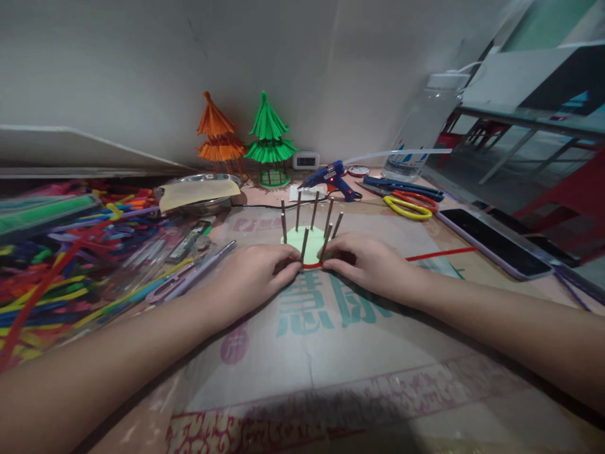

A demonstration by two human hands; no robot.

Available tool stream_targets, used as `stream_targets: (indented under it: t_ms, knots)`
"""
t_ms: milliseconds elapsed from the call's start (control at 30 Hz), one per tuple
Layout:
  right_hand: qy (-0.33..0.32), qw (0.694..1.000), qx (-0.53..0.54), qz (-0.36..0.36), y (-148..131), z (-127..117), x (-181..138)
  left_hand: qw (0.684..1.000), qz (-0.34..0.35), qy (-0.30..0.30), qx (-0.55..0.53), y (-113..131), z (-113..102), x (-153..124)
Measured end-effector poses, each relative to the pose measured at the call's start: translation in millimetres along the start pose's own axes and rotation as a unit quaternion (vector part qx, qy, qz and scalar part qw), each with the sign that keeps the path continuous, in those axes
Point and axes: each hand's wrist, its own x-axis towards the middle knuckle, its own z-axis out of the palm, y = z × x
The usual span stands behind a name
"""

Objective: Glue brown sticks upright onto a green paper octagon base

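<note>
A light-green round base (309,243) lies flat on the sheeted table, with several thin brown sticks (305,244) standing upright around its rim. Along its front edge runs a red pipe cleaner (312,266), whose loose end stretches out to the right beyond my right wrist. My left hand (253,268) is closed at the left front of the base, thumb and fingers pinching its edge beside a stick. At the right front, my right hand (366,261) has its fingers and thumb closed around the red pipe cleaner at the rim; the fingertips are partly hidden by sticks.
Behind stand an orange pagoda model (217,139) and a green one (268,142). A blue glue gun (326,176), scissors (409,207), a phone (494,243) and a plastic bottle (418,129) sit at the right. Colourful pipe cleaners (51,271) and a metal bowl (201,192) occupy the left.
</note>
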Motion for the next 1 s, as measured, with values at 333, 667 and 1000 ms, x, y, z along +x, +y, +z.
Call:
stream_targets:
  t_ms: [333,667,1000]
  knots:
    - [-0.011,0.999,0.036,0.01,-2.6,-0.5,3.5,1.0,-0.007,-0.004,0.004,1.6,-0.6,1.3]
    - [-0.032,0.997,0.041,0.056,-4.8,0.3,5.8,1.0,-0.012,0.0,0.002,3.3,-1.2,0.1]
    - [-0.032,0.997,0.049,0.049,-8.2,-1.6,4.9,1.0,-0.015,-0.002,0.005,2.3,-0.9,0.5]
